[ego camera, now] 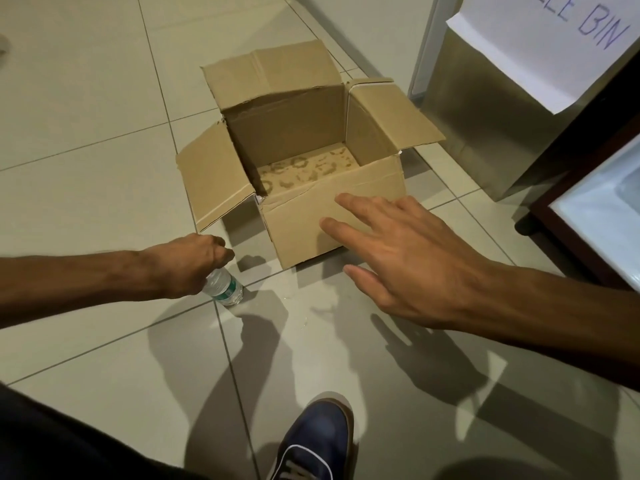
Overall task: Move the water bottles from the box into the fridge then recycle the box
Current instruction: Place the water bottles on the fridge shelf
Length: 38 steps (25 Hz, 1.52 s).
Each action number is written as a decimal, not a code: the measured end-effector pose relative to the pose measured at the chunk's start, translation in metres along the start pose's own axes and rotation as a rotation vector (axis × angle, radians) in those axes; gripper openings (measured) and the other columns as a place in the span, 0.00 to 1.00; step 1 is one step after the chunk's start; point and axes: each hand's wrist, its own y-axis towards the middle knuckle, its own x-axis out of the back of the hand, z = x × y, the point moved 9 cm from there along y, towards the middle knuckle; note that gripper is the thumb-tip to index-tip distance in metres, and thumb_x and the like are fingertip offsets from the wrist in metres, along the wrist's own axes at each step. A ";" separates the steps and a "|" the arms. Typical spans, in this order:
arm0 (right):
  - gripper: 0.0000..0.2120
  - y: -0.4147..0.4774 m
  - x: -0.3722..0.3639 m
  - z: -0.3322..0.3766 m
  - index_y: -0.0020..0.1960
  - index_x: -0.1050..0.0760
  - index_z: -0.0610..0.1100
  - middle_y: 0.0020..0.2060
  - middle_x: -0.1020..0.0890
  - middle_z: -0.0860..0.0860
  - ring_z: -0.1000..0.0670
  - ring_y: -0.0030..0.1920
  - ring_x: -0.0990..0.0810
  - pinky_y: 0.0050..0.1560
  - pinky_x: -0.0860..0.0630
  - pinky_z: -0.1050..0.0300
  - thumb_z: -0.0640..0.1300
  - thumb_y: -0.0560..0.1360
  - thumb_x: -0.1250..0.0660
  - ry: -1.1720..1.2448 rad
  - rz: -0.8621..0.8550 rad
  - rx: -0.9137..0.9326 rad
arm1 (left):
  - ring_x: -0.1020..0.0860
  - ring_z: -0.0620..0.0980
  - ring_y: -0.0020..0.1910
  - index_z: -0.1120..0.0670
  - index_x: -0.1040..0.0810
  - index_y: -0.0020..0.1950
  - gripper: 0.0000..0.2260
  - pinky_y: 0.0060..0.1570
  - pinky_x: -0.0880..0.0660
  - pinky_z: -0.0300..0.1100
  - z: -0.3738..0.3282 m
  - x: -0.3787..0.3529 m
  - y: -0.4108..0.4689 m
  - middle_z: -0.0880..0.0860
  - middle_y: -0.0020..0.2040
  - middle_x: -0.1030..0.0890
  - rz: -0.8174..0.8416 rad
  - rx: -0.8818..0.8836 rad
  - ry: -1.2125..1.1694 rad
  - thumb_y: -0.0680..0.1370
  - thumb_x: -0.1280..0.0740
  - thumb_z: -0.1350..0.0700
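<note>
Nearest, blue shoe [313, 441] on the tiles [104, 341]. Then left hand [188, 268] clasped over the top of the water bottle [227, 289], base on the floor near the box corner, long axis roughly upright, cap end up and hidden. Right hand [398, 258] spread, holding nothing, before the open box [301, 223]; contact unclear. Beyond, steel bin [485, 133] with paper sign [540, 46].

We see a tiled floor [86, 168]. On it stand an open box [301, 220], a bottle [225, 287] just beside it, a metal bin [485, 116] and a shoe [318, 434].
</note>
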 end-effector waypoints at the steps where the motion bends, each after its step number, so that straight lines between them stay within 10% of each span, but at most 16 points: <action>1: 0.27 0.000 -0.002 0.001 0.69 0.26 0.43 0.67 0.24 0.37 0.38 0.60 0.20 0.56 0.21 0.37 0.51 0.73 0.27 0.001 0.009 0.005 | 0.24 0.48 0.46 0.56 0.23 0.60 0.14 0.43 0.25 0.35 -0.002 0.002 0.001 0.52 0.53 0.22 -0.017 -0.006 0.001 0.75 0.29 0.59; 13: 0.22 -0.007 -0.001 0.003 0.68 0.25 0.45 0.66 0.23 0.41 0.42 0.60 0.21 0.55 0.21 0.41 0.52 0.76 0.31 0.054 0.113 0.002 | 0.23 0.45 0.40 0.52 0.22 0.48 0.08 0.35 0.26 0.30 -0.044 0.056 -0.007 0.47 0.44 0.23 -0.177 -0.189 -0.115 0.72 0.27 0.60; 23: 0.29 -0.023 0.015 -0.047 0.72 0.29 0.53 0.65 0.23 0.52 0.53 0.58 0.21 0.53 0.23 0.58 0.56 0.73 0.25 0.596 0.244 -0.398 | 0.20 0.36 0.40 0.50 0.22 0.51 0.14 0.38 0.21 0.31 -0.127 0.212 -0.035 0.42 0.44 0.20 -0.380 -0.404 -0.343 0.69 0.23 0.59; 28: 0.27 -0.050 0.040 -0.092 0.62 0.23 0.51 0.49 0.18 0.58 0.58 0.43 0.19 0.40 0.23 0.61 0.55 0.67 0.19 0.872 0.107 -0.592 | 0.20 0.34 0.43 0.49 0.22 0.50 0.17 0.41 0.25 0.24 -0.176 0.284 -0.040 0.43 0.46 0.19 -0.430 -0.534 -0.305 0.68 0.26 0.68; 33: 0.19 -0.090 0.086 -0.124 0.54 0.20 0.44 0.47 0.14 0.47 0.50 0.40 0.17 0.34 0.23 0.57 0.47 0.67 0.19 1.004 -0.096 -0.666 | 0.19 0.38 0.47 0.50 0.22 0.50 0.19 0.46 0.20 0.37 -0.225 0.346 -0.047 0.43 0.48 0.19 -0.480 -0.713 -0.239 0.68 0.29 0.72; 38: 0.18 -0.134 0.126 -0.158 0.48 0.19 0.43 0.33 0.16 0.51 0.52 0.30 0.20 0.31 0.23 0.53 0.50 0.65 0.17 0.919 -0.269 -0.829 | 0.20 0.35 0.46 0.47 0.19 0.54 0.14 0.47 0.22 0.36 -0.257 0.400 -0.042 0.41 0.48 0.17 -0.632 -0.745 -0.235 0.70 0.25 0.48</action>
